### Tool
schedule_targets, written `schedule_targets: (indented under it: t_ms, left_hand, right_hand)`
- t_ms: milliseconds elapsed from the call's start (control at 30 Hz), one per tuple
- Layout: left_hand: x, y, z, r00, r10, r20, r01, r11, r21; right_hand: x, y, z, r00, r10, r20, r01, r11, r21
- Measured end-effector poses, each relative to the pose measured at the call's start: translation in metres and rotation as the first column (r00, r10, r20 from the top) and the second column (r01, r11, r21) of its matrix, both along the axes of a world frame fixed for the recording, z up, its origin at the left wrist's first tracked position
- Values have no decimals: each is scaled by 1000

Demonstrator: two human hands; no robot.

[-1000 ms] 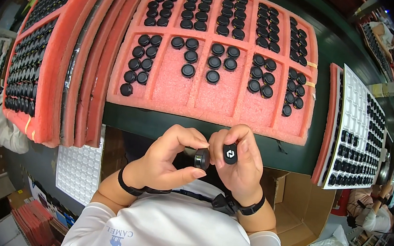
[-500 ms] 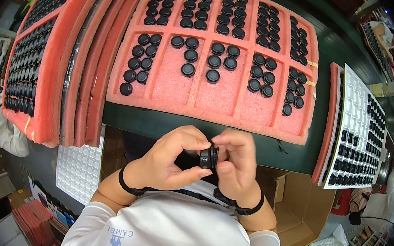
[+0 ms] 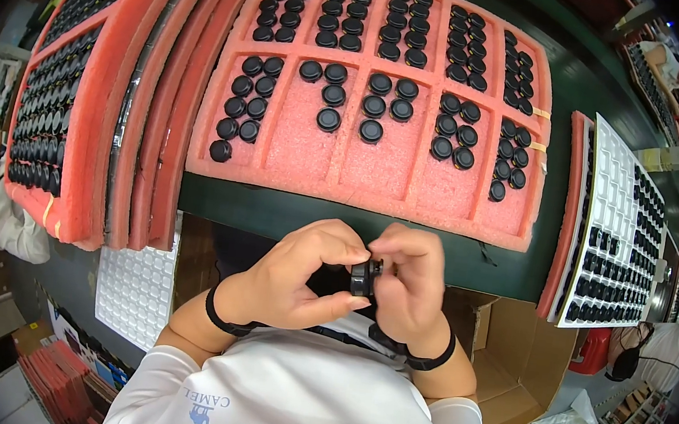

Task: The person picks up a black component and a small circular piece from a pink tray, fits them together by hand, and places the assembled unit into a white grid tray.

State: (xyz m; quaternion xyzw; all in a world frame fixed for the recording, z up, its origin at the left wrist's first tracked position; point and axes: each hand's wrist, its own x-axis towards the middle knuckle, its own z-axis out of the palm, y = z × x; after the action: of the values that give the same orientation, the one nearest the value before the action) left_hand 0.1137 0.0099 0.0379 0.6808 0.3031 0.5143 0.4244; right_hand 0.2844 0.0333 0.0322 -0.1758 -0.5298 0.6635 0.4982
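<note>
In front of my chest I hold a small black cylindrical part (image 3: pixel 361 279) with a narrower stepped end facing right. My left hand (image 3: pixel 289 270) pinches it between thumb and forefinger. From the other side, my right hand (image 3: pixel 411 283) curls its fingers against the narrower end; the exact contact is partly hidden. Just beyond my hands, a pink foam tray (image 3: pixel 337 197) with two rows of compartments lies on the dark green table (image 3: pixel 272 214). Black round parts (image 3: pixel 375 107) stand in columns there, densely in the far row and more sparsely in the near one.
Filled pink foam trays (image 3: pixel 96 142) stand on edge at the left. To the right, a white moulded tray (image 3: pixel 613 159) holding black parts leans beside pink foam. An open cardboard box (image 3: pixel 504 382) sits below the table, and another white tray (image 3: pixel 133 293) lies low left. A person (image 3: pixel 8 216) is at far left.
The black part has shifted slightly right and is turned a little, showing more of its stepped end. My right fingers have curled in closer around it. The tray's contents look the same.
</note>
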Motion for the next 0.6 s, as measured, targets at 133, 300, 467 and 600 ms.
schedule_targets:
  t_ms: [133, 300, 467, 600]
  left_hand:
    - [-3, 0, 1, 1000, -23, -1, 23, 1000, 12]
    - [-2, -3, -1, 998, -58, 31, 60, 997, -56]
    - [-2, 0, 0, 1000, 3, -14, -3, 1000, 18]
    - [-2, -1, 0, 995, -63, 83, 69, 995, -66]
  right_hand:
    - [0, 0, 1, 994, -26, 103, 17, 997, 79]
    - [2, -1, 9, 999, 10, 42, -6, 996, -88]
    - [-2, 4, 8, 977, -63, 206, 39, 992, 121]
    - [-3, 3, 9, 1000, -10, 2, 10, 995, -96]
